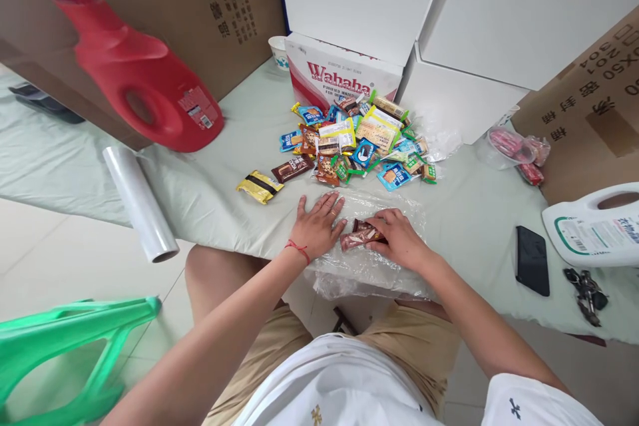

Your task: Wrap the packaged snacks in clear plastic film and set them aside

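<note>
My left hand (pixel 318 225) lies flat with its fingers spread, on the left part of a sheet of clear plastic wrap (pixel 344 283). My right hand (pixel 397 236) is closed around brown-wrapped snack bars (pixel 360 236) on the wrap; how many it holds is partly hidden by the fingers. Just beyond both hands is a pile of small wrapped snacks (pixel 369 140) in blue, yellow, brown and green packets. A yellow-and-black packet (pixel 259 186) and a dark brown packet (pixel 293 168) lie at the pile's left side.
Behind the pile stands a Wahaha carton (pixel 339 76). A red jug (pixel 150 80) and a roll of clear film (pixel 140 205) are on the left. A phone (pixel 532 261), keys (pixel 586 293) and a white bottle (pixel 594 226) lie right. A green stool (pixel 74 359) is on the floor.
</note>
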### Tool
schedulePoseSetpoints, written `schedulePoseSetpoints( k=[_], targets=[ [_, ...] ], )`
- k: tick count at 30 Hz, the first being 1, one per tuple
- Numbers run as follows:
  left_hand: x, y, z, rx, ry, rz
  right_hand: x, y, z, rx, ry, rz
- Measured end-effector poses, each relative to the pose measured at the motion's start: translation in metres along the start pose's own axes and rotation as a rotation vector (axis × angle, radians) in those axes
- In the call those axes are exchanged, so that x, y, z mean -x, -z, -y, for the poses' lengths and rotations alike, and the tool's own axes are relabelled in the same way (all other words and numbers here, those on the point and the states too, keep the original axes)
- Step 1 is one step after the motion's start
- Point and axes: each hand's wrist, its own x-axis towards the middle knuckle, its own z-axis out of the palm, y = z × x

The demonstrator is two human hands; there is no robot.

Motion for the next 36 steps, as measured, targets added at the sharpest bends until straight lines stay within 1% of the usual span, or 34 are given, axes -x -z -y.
schedulePoseSetpoints(
  k=[4,8,10,12,14,16,19,22,25,28,30,32,34,36],
  targets=[
    [0.001,0.000,0.000,0.007,-0.005,-0.003,0.004,-0.006,-0.008,-0.076,0.022,-0.094],
    [0.001,-0.001,0.001,0.007,0.003,-0.007,0.004,0.003,-0.019,-0.201,-0.007,-0.187],
    [0.001,-0.002,0.001,0.002,0.005,-0.006,0.003,0.009,-0.021,-0.231,-0.037,-0.238],
    [0.001,-0.003,0.002,-0.004,0.004,-0.008,0.002,0.013,-0.020,-0.234,-0.045,-0.259],
    [0.001,-0.004,0.002,-0.009,0.004,-0.010,0.001,0.013,-0.017,-0.200,-0.022,-0.225],
    [0.001,-0.003,0.002,-0.011,0.004,-0.011,0.002,0.011,-0.014,-0.134,-0.004,-0.150],
    [0.001,-0.002,0.001,-0.008,0.001,-0.009,0.004,0.005,-0.016,-0.080,-0.017,-0.063],
    [0.001,-0.002,0.001,0.002,-0.005,-0.012,0.005,0.007,-0.025,-0.130,-0.004,-0.091],
    [0.001,-0.002,0.002,0.013,-0.007,-0.019,-0.001,0.021,-0.032,-0.145,-0.004,-0.126],
    [0.002,-0.001,0.002,0.019,-0.003,-0.033,-0.023,0.042,-0.032,-0.085,-0.023,-0.094],
    [0.003,-0.001,0.002,0.020,-0.008,-0.041,-0.049,0.055,-0.024,-0.014,-0.017,-0.083],
    [0.003,-0.001,0.003,0.018,-0.017,-0.047,-0.085,0.065,-0.011,0.077,0.009,-0.100],
    [0.004,-0.002,0.003,0.015,-0.018,-0.051,-0.129,0.072,0.004,0.170,0.050,-0.137],
    [0.004,-0.002,0.003,0.016,-0.013,-0.052,-0.177,0.076,0.016,0.229,0.097,-0.202]
  ],
)
